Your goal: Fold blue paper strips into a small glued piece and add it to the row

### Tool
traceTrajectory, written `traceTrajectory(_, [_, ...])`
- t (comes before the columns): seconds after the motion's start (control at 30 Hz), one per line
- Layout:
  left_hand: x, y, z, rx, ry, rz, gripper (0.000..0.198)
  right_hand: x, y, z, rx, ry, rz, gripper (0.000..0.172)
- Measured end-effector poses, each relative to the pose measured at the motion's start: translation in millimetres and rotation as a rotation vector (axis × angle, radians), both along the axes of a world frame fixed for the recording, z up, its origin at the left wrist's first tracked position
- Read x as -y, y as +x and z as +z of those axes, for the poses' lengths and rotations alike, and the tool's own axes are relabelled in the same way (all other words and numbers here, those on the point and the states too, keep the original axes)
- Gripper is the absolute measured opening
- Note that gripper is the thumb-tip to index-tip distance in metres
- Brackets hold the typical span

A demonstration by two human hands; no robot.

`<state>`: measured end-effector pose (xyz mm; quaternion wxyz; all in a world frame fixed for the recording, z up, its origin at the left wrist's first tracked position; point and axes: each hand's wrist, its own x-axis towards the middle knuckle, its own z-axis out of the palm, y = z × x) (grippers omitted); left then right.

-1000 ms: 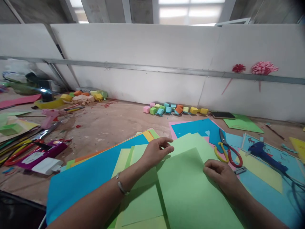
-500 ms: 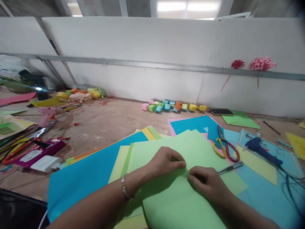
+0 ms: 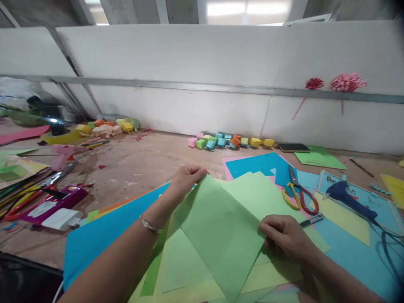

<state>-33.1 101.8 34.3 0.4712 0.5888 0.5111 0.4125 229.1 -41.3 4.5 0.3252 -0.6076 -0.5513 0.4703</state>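
Observation:
A light green sheet of paper is raised at a tilt over a stack of coloured sheets. My left hand pinches its upper corner between thumb and fingers. At its right corner, my right hand is closed on the edge, with the thumb on top and some fingers hidden beneath. Under it lie more pale green sheets and a large blue sheet. Just beyond my right hand lies a utility knife, near scissors with one yellow and one red handle.
A blue glue gun with a cable lies at right. Small paper cubes line the wall side, near a phone. At left are a pink glue gun, a purple device and a white adapter.
My left hand has moved up and left with one corner of the green sheet. My right hand has shifted slightly right. The sheet, curled before, is now stretched flatter between them.

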Motion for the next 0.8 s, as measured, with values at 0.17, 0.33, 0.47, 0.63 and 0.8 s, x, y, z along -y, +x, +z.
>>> traceTrajectory(0.17, [-15,-9,-7.5,-0.011,0.153,0.238,0.032,-10,12,-3.2,-0.067,0.013,-0.056,0.041])
traceTrajectory(0.33, [-12,1,-20.4,-0.112,0.267,0.178,0.043,-13,12,-5.7,-0.198,-0.041,-0.225,0.048])
traceTrajectory(0.47, [-7,9,-26.5,-0.320,0.356,0.165,0.040,-11,10,-4.1,-0.225,0.071,-0.266,0.076])
traceTrajectory(0.63, [8,19,-20.8,-0.449,0.286,-0.023,0.025,-7,17,-12.3,-0.190,0.239,-0.081,0.046])
traceTrajectory(0.8, [28,27,-16.1,-0.660,0.265,-0.284,0.021,2,14,-13.3,0.225,0.735,0.146,0.014])
